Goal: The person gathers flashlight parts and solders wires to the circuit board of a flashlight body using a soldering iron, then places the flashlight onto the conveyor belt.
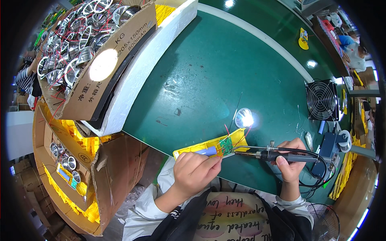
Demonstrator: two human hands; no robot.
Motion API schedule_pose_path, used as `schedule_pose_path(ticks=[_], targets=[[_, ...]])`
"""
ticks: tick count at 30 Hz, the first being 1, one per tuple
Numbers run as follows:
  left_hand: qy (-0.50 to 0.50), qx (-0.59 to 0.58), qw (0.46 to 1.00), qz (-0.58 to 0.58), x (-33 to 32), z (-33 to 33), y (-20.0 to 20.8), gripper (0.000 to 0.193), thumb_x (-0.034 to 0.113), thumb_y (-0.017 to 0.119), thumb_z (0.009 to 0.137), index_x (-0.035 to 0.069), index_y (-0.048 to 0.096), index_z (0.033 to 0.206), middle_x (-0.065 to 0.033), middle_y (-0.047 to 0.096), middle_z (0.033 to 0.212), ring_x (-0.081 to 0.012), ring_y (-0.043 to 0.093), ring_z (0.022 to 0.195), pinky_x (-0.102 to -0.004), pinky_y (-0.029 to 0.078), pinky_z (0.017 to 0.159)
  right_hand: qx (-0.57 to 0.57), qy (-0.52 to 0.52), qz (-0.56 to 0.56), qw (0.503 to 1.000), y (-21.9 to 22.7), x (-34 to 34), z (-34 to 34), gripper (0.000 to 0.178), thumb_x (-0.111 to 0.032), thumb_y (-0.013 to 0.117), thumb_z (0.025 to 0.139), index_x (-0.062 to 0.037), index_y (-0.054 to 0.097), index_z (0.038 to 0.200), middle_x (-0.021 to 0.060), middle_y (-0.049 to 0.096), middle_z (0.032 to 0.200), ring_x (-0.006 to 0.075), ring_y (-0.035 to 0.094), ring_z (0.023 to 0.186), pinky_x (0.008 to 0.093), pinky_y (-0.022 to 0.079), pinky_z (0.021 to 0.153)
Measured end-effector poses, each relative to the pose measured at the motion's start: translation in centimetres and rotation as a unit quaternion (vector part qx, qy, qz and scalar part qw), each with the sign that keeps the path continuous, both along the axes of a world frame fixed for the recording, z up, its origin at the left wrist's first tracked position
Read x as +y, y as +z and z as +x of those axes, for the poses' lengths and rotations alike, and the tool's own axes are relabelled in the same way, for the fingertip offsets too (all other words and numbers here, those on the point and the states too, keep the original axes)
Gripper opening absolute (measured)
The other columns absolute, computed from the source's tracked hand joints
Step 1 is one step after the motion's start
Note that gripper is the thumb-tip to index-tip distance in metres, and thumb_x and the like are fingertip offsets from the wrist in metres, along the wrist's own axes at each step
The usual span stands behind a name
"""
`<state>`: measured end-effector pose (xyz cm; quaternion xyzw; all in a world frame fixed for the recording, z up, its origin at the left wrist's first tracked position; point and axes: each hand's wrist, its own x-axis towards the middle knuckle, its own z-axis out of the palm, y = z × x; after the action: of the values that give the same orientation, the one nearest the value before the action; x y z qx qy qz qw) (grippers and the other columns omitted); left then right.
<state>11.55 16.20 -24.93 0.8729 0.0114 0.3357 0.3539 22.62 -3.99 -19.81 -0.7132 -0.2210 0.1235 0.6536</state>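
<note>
My left hand (195, 170) is closed on the near edge of a yellow plastic lamp casing (240, 137) at the table's front edge. Inside the casing lie a blue cylindrical battery (207, 151) and a small green circuit board (226, 146) with red wires. My right hand (291, 162) grips a black soldering iron (264, 155) with a thin metal feed tube alongside it. The iron's tip points left and reaches the board's right edge; whether it touches cannot be made out. Just beyond the casing, a round lamp reflector (243, 117) shines brightly, with red wires nearby.
A cardboard box (110, 60) heaped with wired reflectors stands at left beside a white foam box (148, 76). Below is a carton (116, 172) of yellow parts. On the right are a black fan (322, 100), a blue soldering unit (326, 152) and a wire spool (344, 141).
</note>
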Motion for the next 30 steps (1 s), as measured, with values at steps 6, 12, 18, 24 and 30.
schedule_pose_path(ticks=[6,12,18,24,30], targets=[[-0.001,0.001,1.000,0.001,0.0,0.0,0.0,0.023,0.004,0.070,0.053,0.009,0.059,0.071,0.0009,0.050,0.061,-0.0152,0.048,0.052,-0.0265,0.035,0.047,0.005,0.002,0.007,1.000,0.0,0.0,0.1,0.019,-0.001,0.059,0.066,-0.0006,0.041,0.070,0.0123,0.055,0.060,0.0104,0.049,0.049,0.0215,0.040,0.046],[-0.001,0.000,1.000,0.002,0.0,0.0,0.0,0.023,0.004,0.070,0.053,0.009,0.059,0.072,0.0009,0.050,0.062,-0.0153,0.048,0.052,-0.0266,0.035,0.048,0.005,0.004,0.012,1.000,0.1,-0.1,0.0,0.019,-0.001,0.059,0.066,-0.0004,0.040,0.072,0.0127,0.054,0.061,0.0106,0.048,0.049,0.0213,0.040,0.045],[-0.010,0.012,1.000,0.003,0.2,-0.1,0.2,0.023,0.004,0.070,0.054,0.008,0.059,0.074,0.0005,0.051,0.064,-0.0155,0.049,0.054,-0.0269,0.036,0.048,-0.007,-0.041,0.043,0.998,0.2,-0.8,0.1,0.022,-0.004,0.059,0.067,-0.0002,0.040,0.076,0.0130,0.052,0.064,0.0107,0.048,0.047,0.0201,0.040,0.043],[-0.017,0.031,0.999,0.009,0.1,-0.2,0.4,0.022,0.003,0.070,0.054,0.008,0.059,0.073,-0.0010,0.052,0.065,-0.0164,0.048,0.055,-0.0270,0.036,0.049,-0.033,-0.101,0.030,0.994,0.4,-2.1,0.5,0.024,-0.011,0.060,0.069,-0.0001,0.040,0.077,0.0130,0.051,0.065,0.0105,0.047,0.044,0.0186,0.040,0.040],[-0.022,0.042,0.999,0.020,0.3,-0.3,0.4,0.021,0.002,0.070,0.054,0.007,0.060,0.071,-0.0019,0.052,0.063,-0.0172,0.047,0.053,-0.0272,0.037,0.049,-0.055,-0.127,0.043,0.989,0.2,-3.9,1.0,0.025,-0.013,0.059,0.069,0.0000,0.040,0.079,0.0122,0.050,0.065,0.0107,0.047,0.043,0.0183,0.040,0.039]])
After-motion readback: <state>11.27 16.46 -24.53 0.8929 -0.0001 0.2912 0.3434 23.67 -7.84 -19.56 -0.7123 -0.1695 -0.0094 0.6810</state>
